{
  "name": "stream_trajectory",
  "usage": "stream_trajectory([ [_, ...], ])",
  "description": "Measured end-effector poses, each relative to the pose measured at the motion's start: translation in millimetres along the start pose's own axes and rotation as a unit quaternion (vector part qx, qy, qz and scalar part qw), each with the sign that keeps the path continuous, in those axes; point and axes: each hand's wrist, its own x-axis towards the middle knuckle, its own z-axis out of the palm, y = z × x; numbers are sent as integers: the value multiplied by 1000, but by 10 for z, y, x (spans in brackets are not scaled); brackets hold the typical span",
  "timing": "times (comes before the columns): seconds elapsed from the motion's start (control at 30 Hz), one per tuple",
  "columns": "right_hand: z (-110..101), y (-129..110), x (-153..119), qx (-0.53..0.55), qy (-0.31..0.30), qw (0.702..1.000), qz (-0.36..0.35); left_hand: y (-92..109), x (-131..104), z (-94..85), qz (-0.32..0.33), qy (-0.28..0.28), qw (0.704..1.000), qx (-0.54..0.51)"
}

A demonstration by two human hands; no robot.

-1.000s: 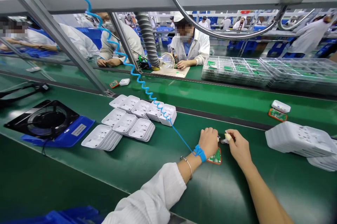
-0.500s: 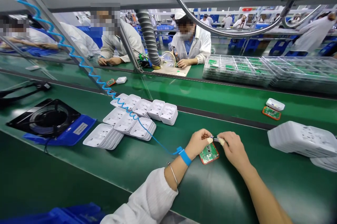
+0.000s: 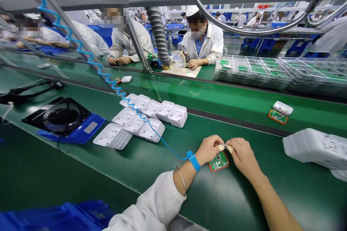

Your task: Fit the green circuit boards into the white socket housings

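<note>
A green circuit board with an orange-red edge lies on the dark green work surface. Over its far edge my left hand is closed in a pinch, and it hides part of the board. My right hand also pinches, just right of the board's far corner. Between the two sets of fingertips shows a small silvery part, too small to name. Pale covers sit on both thumb tips. A blue band with a coiled blue cord circles my left wrist.
Stacked white plastic covers stand left of my hands, and more white covers stand at right. A black fan lies farther left. Across the green belt are clear trays of boards and a co-worker.
My two hands have come closer together, and less of the small silvery part shows between the fingertips. The whole view has shifted slightly, while the board stays below my hands.
</note>
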Motion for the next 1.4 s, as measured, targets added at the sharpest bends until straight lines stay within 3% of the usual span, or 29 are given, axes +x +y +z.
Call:
stream_trajectory([
  [0.4, 137, -34, 18, -38, 20, 998, -44, 90, -16, -25, 41, 5, 979, 199],
  [0.53, 210, -3, 169, -31, 33, 998, -38, 9, 68, -49, 0, 13, 981, 192],
  [0.67, 249, 138, 276, 3, 148, 988, 47, -4, 54, -126, -20, 138, 963, 231],
  [0.73, 259, 182, 279, -5, 146, 985, 93, 69, -19, -227, -3, 177, 947, 268],
  [0.8, 285, 176, 284, -27, 95, 989, 115, 195, -95, -410, 21, 181, 936, 303],
  [0.9, 358, 85, 358, -96, 32, 984, 145, 417, -117, -858, 27, 247, 889, 386],
  [1.0, 417, -28, 493, -158, 10, 971, 180, 549, 7, -1389, -43, 335, 815, 472],
  [1.1, 428, -79, 588, -169, 3, 964, 204, 515, 194, -1758, -121, 308, 788, 520],
  [1.23, 408, -44, 566, -155, 0, 967, 203, 342, 349, -1850, -140, 259, 794, 532],
  [1.4, 401, 22, 453, -118, 21, 981, 151, 244, 342, -1698, -123, 295, 782, 535],
])
